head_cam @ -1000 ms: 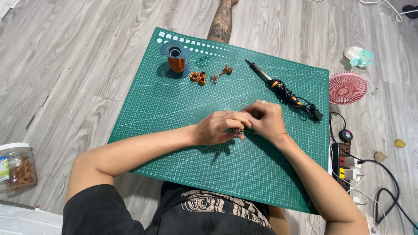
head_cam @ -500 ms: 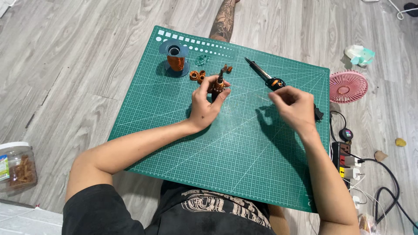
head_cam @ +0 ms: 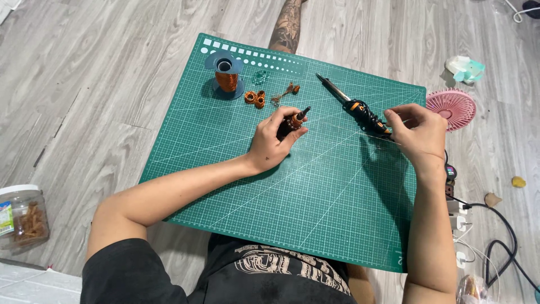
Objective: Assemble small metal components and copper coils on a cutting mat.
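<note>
Motor rotor (head_cam: pixel 295 120) in left-hand grip (head_cam: pixel 274 139)

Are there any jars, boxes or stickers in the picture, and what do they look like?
Clear round plastic jar: on the wood floor at the far left edge, white lid, brown contents.
Paper label: stuck on that jar's side, green, blue and white.
Printed green cutting mat: centre of the floor, rectangular, with white grid lines.
</note>
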